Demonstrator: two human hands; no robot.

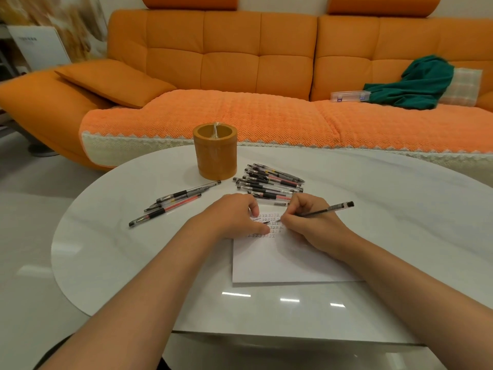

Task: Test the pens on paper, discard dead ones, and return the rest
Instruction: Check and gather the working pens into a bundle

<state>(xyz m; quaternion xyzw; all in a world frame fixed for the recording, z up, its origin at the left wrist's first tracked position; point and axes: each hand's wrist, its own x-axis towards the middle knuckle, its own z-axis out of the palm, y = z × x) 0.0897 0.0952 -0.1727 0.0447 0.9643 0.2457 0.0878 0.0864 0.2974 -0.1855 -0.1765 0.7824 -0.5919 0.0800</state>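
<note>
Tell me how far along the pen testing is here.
Midway: rows of test marks on the paper. The right hand writes with a pen; the left hand rests on the paper. A small group of pens lies left, a pile behind; returning them to the holder remains.

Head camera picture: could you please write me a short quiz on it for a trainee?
1. True or false: the right hand holds a pen over the paper.
2. Relative to the cup, where does the larger heap of pens lie? A) inside it B) on the table, to its right C) on the sofa
3. Fill in: the left hand rests on the ____.
Key: 1 true; 2 B; 3 paper.
</note>
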